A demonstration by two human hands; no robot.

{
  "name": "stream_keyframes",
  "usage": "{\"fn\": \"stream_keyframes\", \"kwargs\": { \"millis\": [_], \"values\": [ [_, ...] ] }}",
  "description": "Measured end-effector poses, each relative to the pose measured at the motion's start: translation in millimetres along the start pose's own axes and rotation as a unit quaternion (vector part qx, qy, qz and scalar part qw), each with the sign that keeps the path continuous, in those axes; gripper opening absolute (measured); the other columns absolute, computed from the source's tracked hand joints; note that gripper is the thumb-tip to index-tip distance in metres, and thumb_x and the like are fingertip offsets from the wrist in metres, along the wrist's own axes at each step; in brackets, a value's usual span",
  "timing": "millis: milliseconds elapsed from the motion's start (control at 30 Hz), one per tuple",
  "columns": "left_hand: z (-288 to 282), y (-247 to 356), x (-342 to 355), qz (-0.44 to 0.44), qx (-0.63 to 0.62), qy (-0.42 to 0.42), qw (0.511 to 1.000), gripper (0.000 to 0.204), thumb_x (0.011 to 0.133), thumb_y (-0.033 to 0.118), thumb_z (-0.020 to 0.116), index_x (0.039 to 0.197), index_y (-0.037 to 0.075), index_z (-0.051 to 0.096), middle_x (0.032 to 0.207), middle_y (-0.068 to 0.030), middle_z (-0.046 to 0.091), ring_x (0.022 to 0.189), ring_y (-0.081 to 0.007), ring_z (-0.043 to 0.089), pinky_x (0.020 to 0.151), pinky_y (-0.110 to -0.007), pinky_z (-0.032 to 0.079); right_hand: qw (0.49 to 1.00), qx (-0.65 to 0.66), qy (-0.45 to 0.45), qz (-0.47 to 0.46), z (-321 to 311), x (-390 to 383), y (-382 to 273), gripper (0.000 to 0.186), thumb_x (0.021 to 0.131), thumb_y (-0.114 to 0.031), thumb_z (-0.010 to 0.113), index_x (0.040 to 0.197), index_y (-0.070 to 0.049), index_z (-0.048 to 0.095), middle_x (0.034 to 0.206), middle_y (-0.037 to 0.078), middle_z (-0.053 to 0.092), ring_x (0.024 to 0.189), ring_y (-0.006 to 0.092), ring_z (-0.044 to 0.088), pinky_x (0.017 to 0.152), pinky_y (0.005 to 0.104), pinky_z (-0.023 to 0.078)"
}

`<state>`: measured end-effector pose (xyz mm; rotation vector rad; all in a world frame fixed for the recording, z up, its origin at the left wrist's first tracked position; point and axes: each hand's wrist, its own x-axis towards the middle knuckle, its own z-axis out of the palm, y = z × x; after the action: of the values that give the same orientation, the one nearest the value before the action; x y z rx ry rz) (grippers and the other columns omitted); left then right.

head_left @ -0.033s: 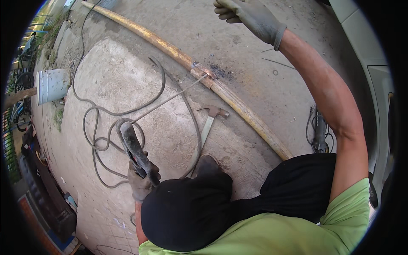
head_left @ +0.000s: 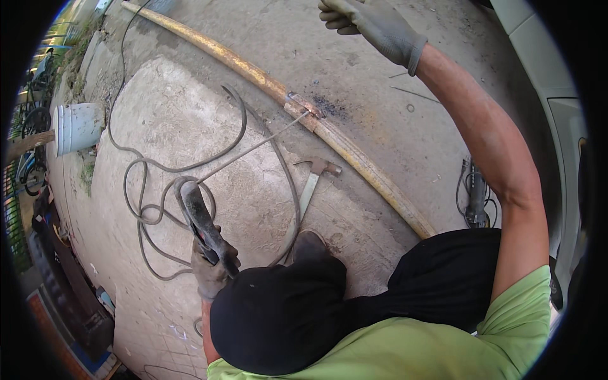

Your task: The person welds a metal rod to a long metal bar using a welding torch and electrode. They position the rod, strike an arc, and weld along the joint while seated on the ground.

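Observation:
My left hand, in a grey work glove, is closed around a black welding electrode holder beside my knee. A thin welding rod runs from its jaw up to the long, rusty yellow pipe. The rod's far end meets or overlaps the pipe at a copper-coloured, darkened joint; I cannot tell whether it touches. My right hand, also gloved, is raised at the top edge with its fingers curled in. Whatever it may hold is hidden.
A claw hammer lies between my boot and the pipe. Grey cable loops over the concrete at left. A white bucket lies far left. A dark corded power tool rests at right, near a pale vehicle.

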<state>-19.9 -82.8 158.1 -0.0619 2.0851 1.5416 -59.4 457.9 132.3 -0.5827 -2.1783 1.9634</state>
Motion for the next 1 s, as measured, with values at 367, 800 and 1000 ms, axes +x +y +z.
{"fn": "stream_keyframes", "kwargs": {
  "millis": [367, 800, 1000],
  "values": [
    [2, -1, 2, -0.013, -0.003, -0.015, 1.0, 0.066, 0.085, 0.019, 0.087, 0.14, -0.001, 0.055, 0.079, -0.0076, 0.07, 0.06, -0.0146, 0.067, 0.052, -0.026, 0.051, 1.0, 0.004, 0.004, 0.006, 0, 2, 8, 0.048, 0.11, -0.046, 0.06, 0.12, 0.0, 0.071, 0.109, 0.008, 0.072, 0.095, 0.0161, 0.067, 0.09, 0.0328, 0.056],
    [8, -2, 1, -0.03, 0.0, 0.009, 1.0, 0.068, 0.081, 0.014, 0.086, 0.138, -0.001, 0.055, 0.079, -0.0078, 0.069, 0.058, -0.0148, 0.066, 0.051, -0.026, 0.051, 1.0, -0.028, 0.003, 0.006, 1, 1, 6, 0.053, 0.11, -0.048, 0.058, 0.123, 0.002, 0.07, 0.112, 0.011, 0.074, 0.098, 0.0179, 0.07, 0.091, 0.0342, 0.057],
    [7, 6, 8, -0.072, -0.059, -0.009, 0.996, 0.057, 0.09, 0.014, 0.077, 0.139, -0.004, 0.054, 0.081, -0.0084, 0.067, 0.057, -0.0156, 0.064, 0.05, -0.028, 0.052, 1.0, -0.02, 0.01, 0.01, -2, 1, 8, 0.052, 0.11, -0.048, 0.059, 0.122, 0.001, 0.07, 0.111, 0.01, 0.074, 0.097, 0.0173, 0.069, 0.091, 0.0336, 0.057]
  ]
}}
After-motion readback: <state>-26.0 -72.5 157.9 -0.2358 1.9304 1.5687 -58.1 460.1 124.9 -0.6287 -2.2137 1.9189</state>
